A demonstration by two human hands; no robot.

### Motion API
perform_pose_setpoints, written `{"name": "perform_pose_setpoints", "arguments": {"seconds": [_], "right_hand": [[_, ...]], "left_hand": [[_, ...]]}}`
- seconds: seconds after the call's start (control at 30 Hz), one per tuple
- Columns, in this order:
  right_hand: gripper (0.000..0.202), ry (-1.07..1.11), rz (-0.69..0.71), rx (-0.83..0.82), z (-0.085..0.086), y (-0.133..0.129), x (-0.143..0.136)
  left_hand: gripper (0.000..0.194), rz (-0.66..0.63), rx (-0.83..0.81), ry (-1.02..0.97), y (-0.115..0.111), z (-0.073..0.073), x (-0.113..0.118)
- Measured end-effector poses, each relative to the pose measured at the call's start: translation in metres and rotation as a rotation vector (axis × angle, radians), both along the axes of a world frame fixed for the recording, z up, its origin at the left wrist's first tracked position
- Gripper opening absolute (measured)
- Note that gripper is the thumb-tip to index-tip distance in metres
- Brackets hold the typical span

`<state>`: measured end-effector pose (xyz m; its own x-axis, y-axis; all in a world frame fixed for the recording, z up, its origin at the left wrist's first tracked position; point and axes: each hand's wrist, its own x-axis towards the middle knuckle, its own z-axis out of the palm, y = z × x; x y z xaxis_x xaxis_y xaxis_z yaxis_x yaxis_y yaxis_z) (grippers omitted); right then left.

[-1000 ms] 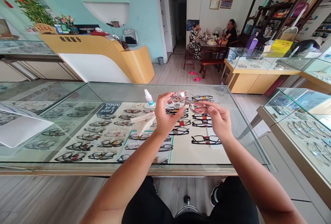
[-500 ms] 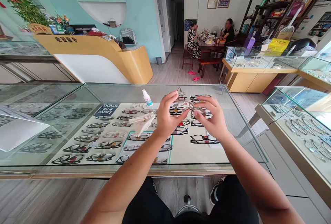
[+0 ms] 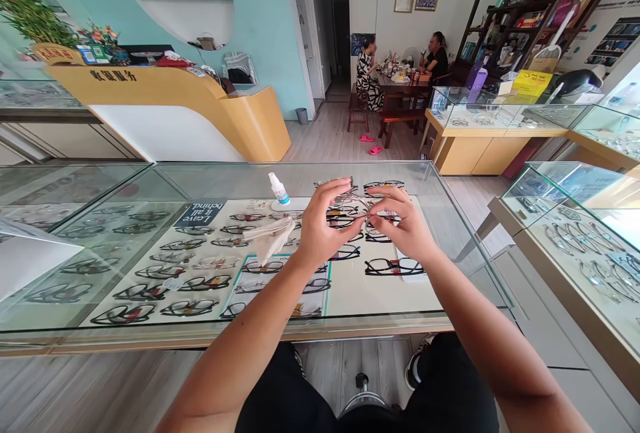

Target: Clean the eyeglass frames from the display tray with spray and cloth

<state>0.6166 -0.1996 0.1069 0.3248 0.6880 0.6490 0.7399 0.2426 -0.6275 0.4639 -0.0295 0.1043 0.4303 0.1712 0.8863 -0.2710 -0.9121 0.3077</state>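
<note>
Above the glass display case, both hands hold one pair of thin-framed eyeglasses. My left hand closes on one side of them, thumb below and fingers above. On the other side, my right hand pinches near the middle with thumb and fingertips. My fingers and the frames behind hide much of the pair's outline. A pale cloth lies crumpled on the glass left of my left hand. Behind it stands a white spray bottle with a blue label band.
Rows of eyeglasses lie inside the case, with a dark printed card among them. A white object juts in at left. Another glass case stands at right. Two people sit at a table far back.
The eyeglasses have turned between my hands; the red-tipped temple end that stuck up by my left fingers no longer shows there. The view has shifted slightly.
</note>
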Motion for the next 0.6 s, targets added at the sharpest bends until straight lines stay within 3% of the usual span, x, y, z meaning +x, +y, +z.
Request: {"name": "perform_pose_setpoints", "arguments": {"seconds": [0.6], "right_hand": [[0.011, 0.347, 0.194, -0.045, -0.013, 0.010, -0.004]], "left_hand": [[0.069, -0.294, -0.404, 0.093, 0.000, -0.013, 0.007]]}}
